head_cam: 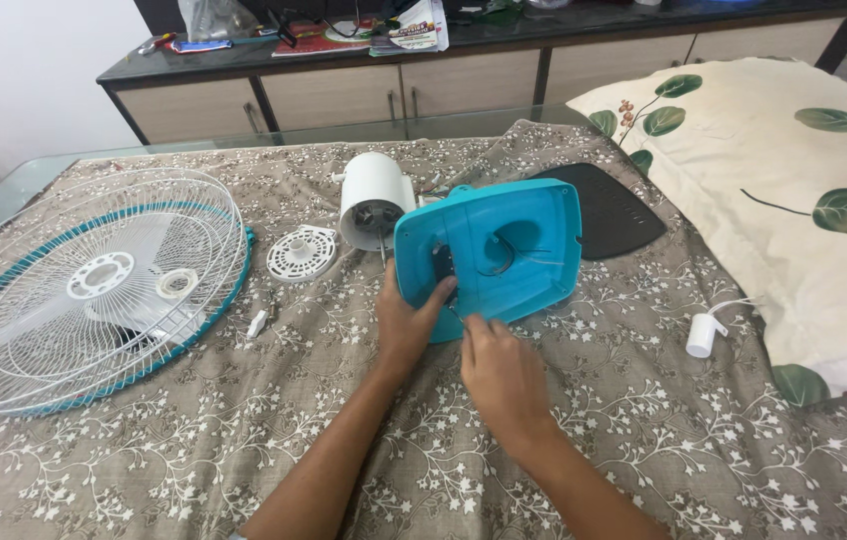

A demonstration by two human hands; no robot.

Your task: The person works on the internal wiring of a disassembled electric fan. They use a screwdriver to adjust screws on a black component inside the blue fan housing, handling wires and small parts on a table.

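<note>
The teal fan base [519, 240] stands tipped up on its edge near the middle of the table, its hollow underside turned toward the person. The left hand [406, 325] grips the base's lower left edge, thumb hooked over the rim and pressing near a small dark part inside, so that hand is clamped on the base. The right hand [499, 370] sits just below the base's bottom edge, fingers pinched together on something thin; it looks like a slim tool or wire, but I cannot tell which. Just behind the base lies the white motor housing [376, 198], its shaft pointing toward the near side. To its left is a small round white plastic cap [303, 252], and farther left the wire fan guard [84, 290] with its teal ring lies flat, the pale blades showing through it. A black plate [616, 212] lies behind the base on the right. A white plug [704, 333] on its cord rests well to the right, near the leaf-print pillow [794, 200]. Everything sits on a brown floral tablecloth [194, 440].
</note>
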